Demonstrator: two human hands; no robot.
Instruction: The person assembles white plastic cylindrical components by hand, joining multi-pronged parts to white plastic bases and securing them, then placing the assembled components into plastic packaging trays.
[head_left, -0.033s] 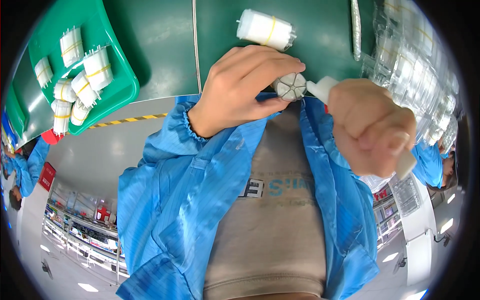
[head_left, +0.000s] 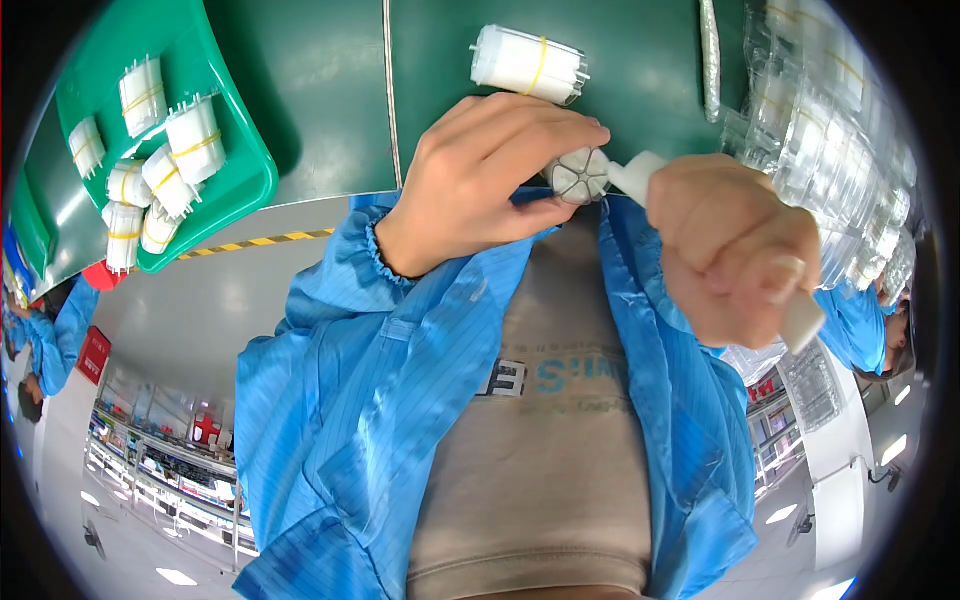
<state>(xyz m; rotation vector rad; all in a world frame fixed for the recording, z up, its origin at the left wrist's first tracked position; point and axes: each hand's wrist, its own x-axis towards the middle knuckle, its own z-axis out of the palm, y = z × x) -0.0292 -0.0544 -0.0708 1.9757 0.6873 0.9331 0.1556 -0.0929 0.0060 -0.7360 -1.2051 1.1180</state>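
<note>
Though half-hidden by the left hand [head_left: 480, 185], a white spoked part [head_left: 580, 175].

A dark green work surface [head_left: 320, 90] fills the top of the frame. A grey floor [head_left: 200, 300] with a yellow-black striped line [head_left: 260, 241] lies at centre left. Shelving [head_left: 160, 470] stands lower left.

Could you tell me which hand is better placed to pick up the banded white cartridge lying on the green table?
Left, probably. The left hand lies just below the banded white cartridge on the green table, pinching only a small round part. The right hand is farther off, fisted round a white tool.
</note>
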